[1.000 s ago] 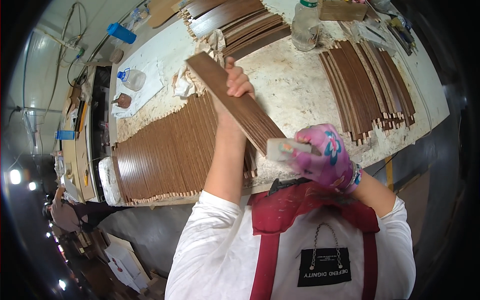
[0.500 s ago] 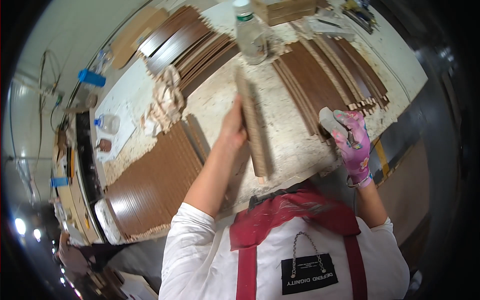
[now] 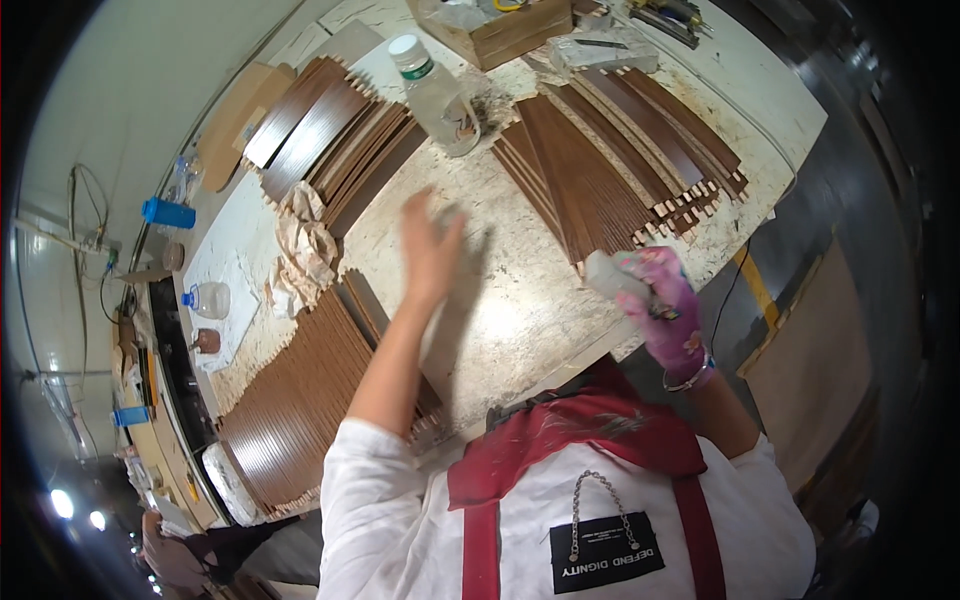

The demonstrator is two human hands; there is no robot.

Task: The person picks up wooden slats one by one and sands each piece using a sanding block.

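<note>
My bare left hand (image 3: 432, 250) hovers over the middle of the worktable (image 3: 510, 290), fingers apart and nothing in them. A pink flowered glove covers my right hand (image 3: 665, 305), which is closed round a pale grey pad-like piece (image 3: 606, 274); its exact kind is unclear. That hand is at the near end of a group of brown slats (image 3: 575, 180) with light pegs at their ends. More slats (image 3: 300, 400) are packed side by side at the near left, below my left forearm. Another stack of slats (image 3: 340, 130) lies at the far left.
A clear plastic bottle (image 3: 440, 110) with a white cap stands between the far stacks. Crumpled cloth (image 3: 305, 250) lies left of centre. A wooden box (image 3: 510, 35) is at the back, and a small blue-capped bottle (image 3: 208, 299) is at the left.
The slat that my left hand held is out of that hand, which has opened and moved left. My right hand has moved left and slightly nearer, still with the grey piece.
</note>
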